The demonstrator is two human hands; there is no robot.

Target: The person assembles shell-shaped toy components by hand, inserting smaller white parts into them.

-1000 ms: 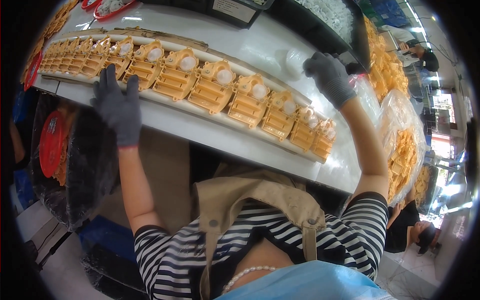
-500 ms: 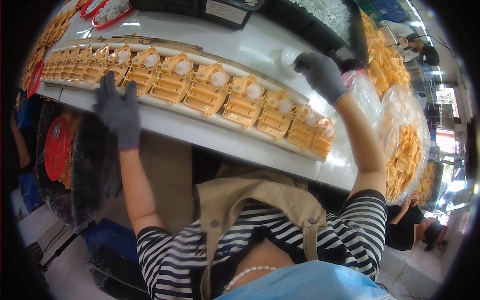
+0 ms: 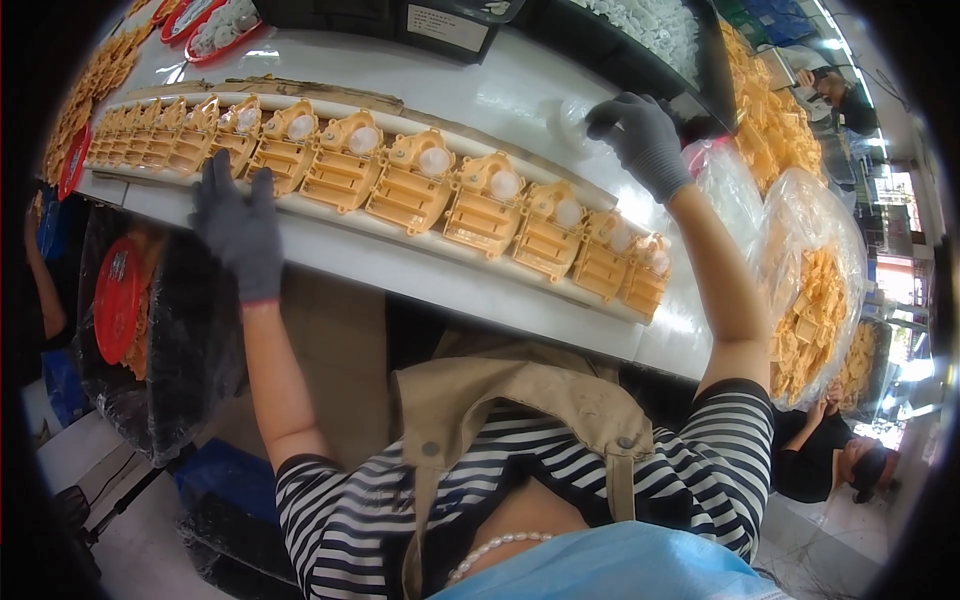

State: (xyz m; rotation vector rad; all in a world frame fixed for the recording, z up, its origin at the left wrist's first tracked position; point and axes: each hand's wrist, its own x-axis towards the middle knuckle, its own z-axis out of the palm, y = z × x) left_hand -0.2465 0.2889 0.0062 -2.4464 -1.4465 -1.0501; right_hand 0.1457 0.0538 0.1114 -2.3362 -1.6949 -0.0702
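Observation:
A long row of orange plastic housings (image 3: 408, 188) lies along the white workbench, many with a translucent round disc (image 3: 435, 162) set in the upper part. My left hand (image 3: 240, 225), in a grey glove, has its fingers spread at the row's near edge, the fingertips by the housings left of centre. Beyond the row's right end, my gloved right hand (image 3: 640, 140) is held with bent fingers beside a translucent round item (image 3: 575, 118) on the bench. Whatever the right fingertips hold, if anything, is too small or hidden to make out.
A black bin (image 3: 650, 45) of clear-white parts stands at the back right. Orange parts fill a plastic bag (image 3: 810, 300) on the right. Red trays (image 3: 225, 30) sit at the far left, and a black-lined bin (image 3: 165, 340) stands below. Co-workers are on the right.
The right hand has turned slightly at the same spot, and its bent fingers are a little raised. The left hand has barely shifted. The row of housings looks unchanged.

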